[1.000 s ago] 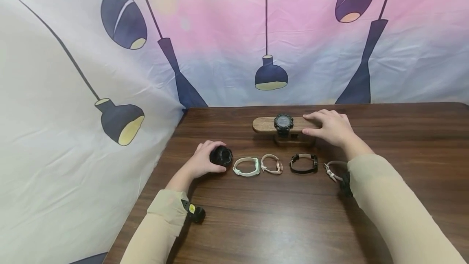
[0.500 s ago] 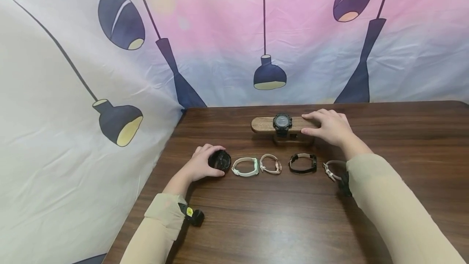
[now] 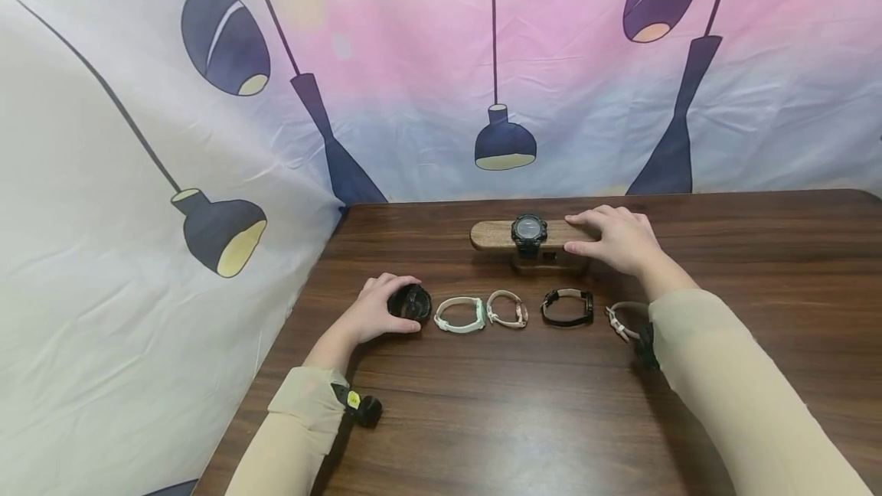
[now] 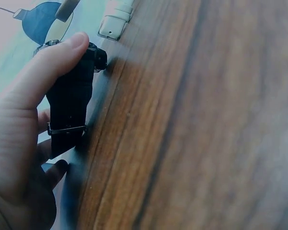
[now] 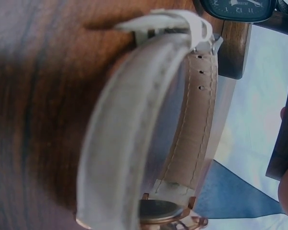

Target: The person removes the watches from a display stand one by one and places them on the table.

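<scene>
My left hand (image 3: pixel 375 312) grips a black wristwatch (image 3: pixel 417 303) at the left end of a row of watches. In the left wrist view my thumb presses on one side of this watch and fingers lie behind its strap (image 4: pixel 69 103), low over the table. My right hand (image 3: pixel 619 239) holds the right end of a wooden watch stand (image 3: pixel 492 235), thumb in front and fingers along the back. Round the bar of the stand sits a black chunky watch (image 3: pixel 529 230), its face up.
Right of my left hand lie a mint-green watch (image 3: pixel 479 314), a pale watch with a rose-gold case (image 3: pixel 524 318) and a slim black watch (image 3: pixel 589 308). A white-strapped watch (image 3: pixel 623 327) is under my right forearm; its strap (image 5: pixel 120 129) fills the right wrist view.
My left hand has come down slightly toward me with the black watch, which has tilted a little. My right hand stays on the stand. The head view has shifted slightly.
</scene>
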Available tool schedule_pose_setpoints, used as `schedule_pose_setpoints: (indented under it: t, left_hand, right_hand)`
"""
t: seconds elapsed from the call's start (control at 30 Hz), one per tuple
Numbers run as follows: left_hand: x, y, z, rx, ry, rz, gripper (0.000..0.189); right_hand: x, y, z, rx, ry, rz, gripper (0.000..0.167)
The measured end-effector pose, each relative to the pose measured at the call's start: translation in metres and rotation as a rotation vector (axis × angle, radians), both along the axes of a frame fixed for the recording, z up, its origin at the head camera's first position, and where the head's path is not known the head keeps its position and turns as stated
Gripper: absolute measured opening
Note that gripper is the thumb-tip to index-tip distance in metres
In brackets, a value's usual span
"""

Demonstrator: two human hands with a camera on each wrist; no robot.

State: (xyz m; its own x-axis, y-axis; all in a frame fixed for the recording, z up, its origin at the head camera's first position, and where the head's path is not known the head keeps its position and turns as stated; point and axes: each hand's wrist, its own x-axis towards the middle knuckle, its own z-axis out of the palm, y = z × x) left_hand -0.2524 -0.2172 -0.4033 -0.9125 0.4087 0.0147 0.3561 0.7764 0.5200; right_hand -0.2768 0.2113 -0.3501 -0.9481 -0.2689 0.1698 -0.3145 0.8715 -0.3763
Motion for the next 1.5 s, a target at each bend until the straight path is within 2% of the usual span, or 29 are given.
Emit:
schedule_pose_setpoints:
  t: [0.2,0.6,0.87,1.17,1.5]
  left_hand:
    - [0.0,0.001,0.002,-0.009,0.017,-0.008,0.072]
    - [0.001,0.005,0.002,-0.055,0.077,-0.015,0.085]
    - [0.001,0.005,0.002,-0.029,0.083,-0.003,0.084]
    - [-0.001,0.01,0.016,0.016,0.121,0.005,0.083]
    - [-0.009,0.021,0.026,0.075,0.1,-0.004,0.079]
  right_hand:
    - [0.0,0.0,0.001,0.002,0.002,-0.001,0.064]
    - [0.0,0.0,0.001,-0.003,-0.008,-0.001,0.065]
    - [0.0,-0.002,0.002,-0.001,-0.007,0.001,0.061]
    - [0.001,0.0,0.002,-0.001,-0.008,0.0,0.062]
    - [0.0,0.001,0.002,-0.011,0.003,0.001,0.06]
